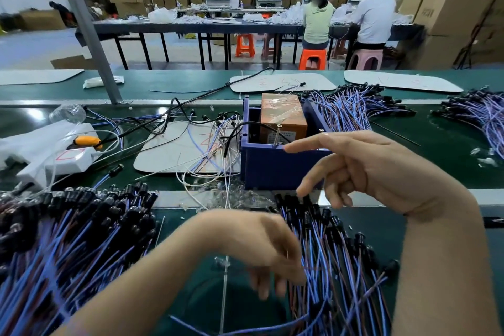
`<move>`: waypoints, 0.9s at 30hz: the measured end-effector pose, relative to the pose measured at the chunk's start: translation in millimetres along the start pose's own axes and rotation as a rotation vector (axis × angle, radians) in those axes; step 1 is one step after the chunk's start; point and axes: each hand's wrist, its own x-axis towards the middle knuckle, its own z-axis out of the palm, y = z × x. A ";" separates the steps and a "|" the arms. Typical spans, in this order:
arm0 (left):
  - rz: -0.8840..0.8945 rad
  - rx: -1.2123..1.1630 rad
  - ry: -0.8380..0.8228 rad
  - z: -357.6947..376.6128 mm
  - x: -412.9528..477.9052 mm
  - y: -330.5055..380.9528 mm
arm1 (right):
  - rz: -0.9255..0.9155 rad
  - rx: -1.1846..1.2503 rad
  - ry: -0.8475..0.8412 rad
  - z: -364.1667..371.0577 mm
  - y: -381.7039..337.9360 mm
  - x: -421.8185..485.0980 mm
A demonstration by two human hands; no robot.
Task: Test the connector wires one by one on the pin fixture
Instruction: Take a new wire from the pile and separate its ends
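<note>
Picking next wire: blurred left hand [261, 248], grip unclear, in blue-brown black-tipped wire pile [341, 254]; empty right hand [376, 169] w/ index out by dark-blue plastic box fixture [272, 169]; must single one out.

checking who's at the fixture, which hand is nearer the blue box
Right. The right hand has its index fingertip at the near rim of the blue box; the left hand is lower, over the wire pile in front of it.

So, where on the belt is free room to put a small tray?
Bare belt lies right of the blue box, this side of the far bundles. A smaller gap lies between the near left pile and right pile. Left of the box, loose wires and a pad crowd it.
</note>
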 end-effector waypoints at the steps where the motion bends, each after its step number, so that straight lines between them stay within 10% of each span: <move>1: -0.051 0.104 -0.051 8.0 3.5 2.3 | 0.014 -0.012 0.027 -0.8 1.2 0.6; 18: -0.022 0.571 0.210 3.7 0.7 0.1 | 0.046 -0.044 0.166 -7.7 8.3 -0.3; 24: 0.142 -0.078 0.645 10.6 25.1 -2.2 | 0.074 -0.066 0.232 -9.7 10.6 1.1; 27: 0.127 0.011 0.714 -4.9 21.9 -13.4 | 0.130 -0.102 0.282 -10.8 13.6 4.2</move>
